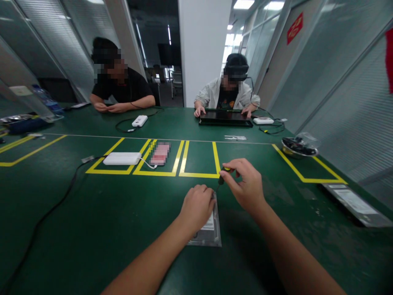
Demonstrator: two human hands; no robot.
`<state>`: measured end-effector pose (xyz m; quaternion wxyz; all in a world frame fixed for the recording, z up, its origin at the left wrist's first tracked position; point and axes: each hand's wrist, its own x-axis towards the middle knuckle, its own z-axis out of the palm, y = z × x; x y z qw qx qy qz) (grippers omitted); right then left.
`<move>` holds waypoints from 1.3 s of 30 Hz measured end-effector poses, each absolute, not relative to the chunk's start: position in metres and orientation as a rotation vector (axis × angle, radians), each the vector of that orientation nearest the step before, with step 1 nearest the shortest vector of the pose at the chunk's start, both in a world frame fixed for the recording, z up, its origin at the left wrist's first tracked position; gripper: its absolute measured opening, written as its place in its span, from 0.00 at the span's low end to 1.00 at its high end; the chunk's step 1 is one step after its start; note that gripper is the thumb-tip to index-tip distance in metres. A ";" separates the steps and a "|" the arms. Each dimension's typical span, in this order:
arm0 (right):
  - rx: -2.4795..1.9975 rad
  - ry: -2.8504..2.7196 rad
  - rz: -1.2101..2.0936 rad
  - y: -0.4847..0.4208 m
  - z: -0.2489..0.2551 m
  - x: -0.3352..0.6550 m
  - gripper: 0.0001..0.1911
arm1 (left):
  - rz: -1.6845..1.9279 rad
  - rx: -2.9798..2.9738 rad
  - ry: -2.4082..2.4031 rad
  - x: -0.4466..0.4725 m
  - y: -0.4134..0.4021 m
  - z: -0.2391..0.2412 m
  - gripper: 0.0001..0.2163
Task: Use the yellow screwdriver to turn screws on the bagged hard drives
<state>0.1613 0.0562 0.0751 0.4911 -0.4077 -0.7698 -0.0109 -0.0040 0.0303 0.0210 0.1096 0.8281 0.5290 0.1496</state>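
A flat silver device with a white label (210, 229) lies on the green table (92, 229) right in front of me. My left hand (196, 207) is curled into a loose fist and rests on the device's top end, holding it down. My right hand (245, 186) pinches a small screwdriver with a black and yellow handle (222, 176) between thumb and fingers. The screwdriver's tip points down at the device's upper right corner, beside my left hand.
Yellow tape boxes mark the table; one holds a white power bank (122, 158) cabled to a pink phone (159, 153). A metal bowl of parts (299, 147) stands far right, a grey flat bag (356, 203) near the right edge. Two people sit across, one at a black laptop (225, 118).
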 end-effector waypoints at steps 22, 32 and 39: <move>-1.027 -1.886 0.049 0.055 0.079 0.162 0.06 | 0.355 2.277 1.506 -0.004 0.069 0.025 0.05; -1.014 -1.869 0.083 0.055 0.076 0.162 0.09 | 0.327 2.260 1.500 -0.004 0.072 0.023 0.05; -1.031 -1.827 0.055 0.055 0.077 0.161 0.04 | 0.313 2.260 1.495 -0.004 0.072 0.023 0.05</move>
